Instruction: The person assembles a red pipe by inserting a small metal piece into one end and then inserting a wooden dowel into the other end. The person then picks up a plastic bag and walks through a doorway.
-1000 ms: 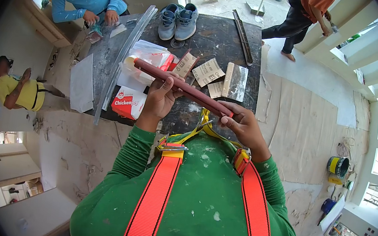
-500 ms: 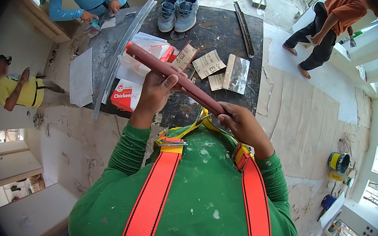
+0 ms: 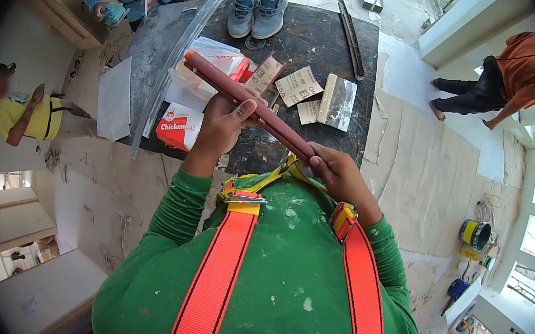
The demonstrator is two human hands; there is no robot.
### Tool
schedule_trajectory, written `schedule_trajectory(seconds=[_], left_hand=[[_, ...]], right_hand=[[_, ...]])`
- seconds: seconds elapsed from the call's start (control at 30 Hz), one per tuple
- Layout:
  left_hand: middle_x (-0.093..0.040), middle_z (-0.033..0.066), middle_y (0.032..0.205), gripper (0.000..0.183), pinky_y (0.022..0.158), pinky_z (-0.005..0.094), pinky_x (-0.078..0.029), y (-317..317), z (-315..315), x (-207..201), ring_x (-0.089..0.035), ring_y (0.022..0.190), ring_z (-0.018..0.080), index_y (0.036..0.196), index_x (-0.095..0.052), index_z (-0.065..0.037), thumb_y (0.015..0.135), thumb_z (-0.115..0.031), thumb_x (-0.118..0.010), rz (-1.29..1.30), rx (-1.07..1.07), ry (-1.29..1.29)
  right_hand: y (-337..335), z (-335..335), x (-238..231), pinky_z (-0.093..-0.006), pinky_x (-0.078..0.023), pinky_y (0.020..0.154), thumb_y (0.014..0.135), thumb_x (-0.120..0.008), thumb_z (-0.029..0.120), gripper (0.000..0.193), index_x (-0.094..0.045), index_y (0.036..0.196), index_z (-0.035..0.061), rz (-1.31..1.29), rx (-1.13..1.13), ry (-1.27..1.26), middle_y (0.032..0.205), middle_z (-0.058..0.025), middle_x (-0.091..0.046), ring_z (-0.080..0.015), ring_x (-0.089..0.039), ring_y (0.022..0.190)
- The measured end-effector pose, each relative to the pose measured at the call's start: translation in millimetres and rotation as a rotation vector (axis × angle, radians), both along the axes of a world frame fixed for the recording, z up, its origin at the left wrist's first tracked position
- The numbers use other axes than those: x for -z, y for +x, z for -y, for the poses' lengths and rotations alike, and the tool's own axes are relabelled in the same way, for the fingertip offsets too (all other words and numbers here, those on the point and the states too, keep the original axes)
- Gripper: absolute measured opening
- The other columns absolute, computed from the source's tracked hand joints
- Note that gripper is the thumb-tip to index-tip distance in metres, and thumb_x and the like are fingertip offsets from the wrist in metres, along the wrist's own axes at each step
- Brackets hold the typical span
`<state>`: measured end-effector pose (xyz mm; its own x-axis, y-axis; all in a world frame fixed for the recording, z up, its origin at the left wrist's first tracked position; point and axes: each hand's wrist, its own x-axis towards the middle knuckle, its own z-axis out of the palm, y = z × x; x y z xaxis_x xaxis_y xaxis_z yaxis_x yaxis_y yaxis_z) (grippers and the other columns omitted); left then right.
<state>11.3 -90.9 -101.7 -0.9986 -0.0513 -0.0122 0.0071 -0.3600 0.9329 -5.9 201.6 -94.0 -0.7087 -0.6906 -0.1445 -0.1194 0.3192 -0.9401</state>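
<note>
A maroon roll of sandpaper [image 3: 276, 123] slants across in front of me, its far left end tipped with orange. My left hand [image 3: 225, 122] is wrapped round its middle, thumb on top. Its near right end is gripped between the thumb and fingers of my right hand [image 3: 338, 172]. Beyond it, on the dark table [image 3: 309, 33], lie cut sandpaper pieces [image 3: 299, 85] with printed tan backs, one curled to show its maroon face. Beside them rests a flat block [image 3: 337, 102] with a whitish, worn face.
A red-and-white food box [image 3: 179, 127], plastic wrapping, long metal strips [image 3: 175, 77] and a white board [image 3: 115, 100] occupy the table's left. Grey-blue shoes [image 3: 256, 13] and a dark metal channel [image 3: 350, 39] lie farther back. Co-workers stand left and right; buckets [image 3: 475, 235] stand at right.
My hands keep their hold on the roll, barely shifting. The co-worker at right has moved and bends lower. At far left, a co-worker's hand with a tool has lifted off the table.
</note>
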Motion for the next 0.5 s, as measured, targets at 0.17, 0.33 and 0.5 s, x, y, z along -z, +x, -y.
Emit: schedule_trajectory(seconds=[0.17, 0.33, 0.5], left_hand=[[-0.070, 0.0154, 0.109, 0.030, 0.086, 0.0421, -0.066, -0.3, 0.3, 1.0, -0.074, 0.098, 0.0252, 0.120, -0.060, 0.002, 0.103, -0.022, -0.068, -0.006, -0.012, 0.004], [-0.070, 0.0147, 0.107, 0.033, 0.084, 0.0402, -0.066, -0.2, 3.7, -0.1, -0.074, 0.099, 0.0253, 0.122, -0.059, 0.001, 0.103, -0.023, -0.069, -0.002, -0.014, 0.009], [-0.071, 0.0137, 0.106, 0.026, 0.084, 0.0408, -0.067, 0.1, -0.6, 1.7, -0.074, 0.094, 0.0230, 0.117, -0.061, 0.001, 0.104, -0.021, -0.068, 0.017, -0.035, 0.025]], right_hand=[[1.7, 2.7, -3.0, -0.0329, -0.052, 0.076, 0.109, -0.055, 0.018, 0.032, -0.063, 0.138, 0.0053, 0.000, 0.053, 0.043, 0.090, -0.0114, -0.068, -0.0187, -0.060, 0.074], [5.9, -2.6, 8.5, -0.0295, -0.052, 0.077, 0.110, -0.055, 0.020, 0.037, -0.060, 0.143, 0.0027, 0.247, 0.069, -0.259, 0.096, -0.0031, -0.068, -0.0110, -0.058, 0.079], [3.5, -4.6, 11.9, -0.0276, -0.051, 0.077, 0.110, -0.055, 0.018, 0.037, -0.059, 0.144, 0.0032, 0.272, 0.049, -0.208, 0.098, -0.0013, -0.067, -0.0087, -0.057, 0.081]])
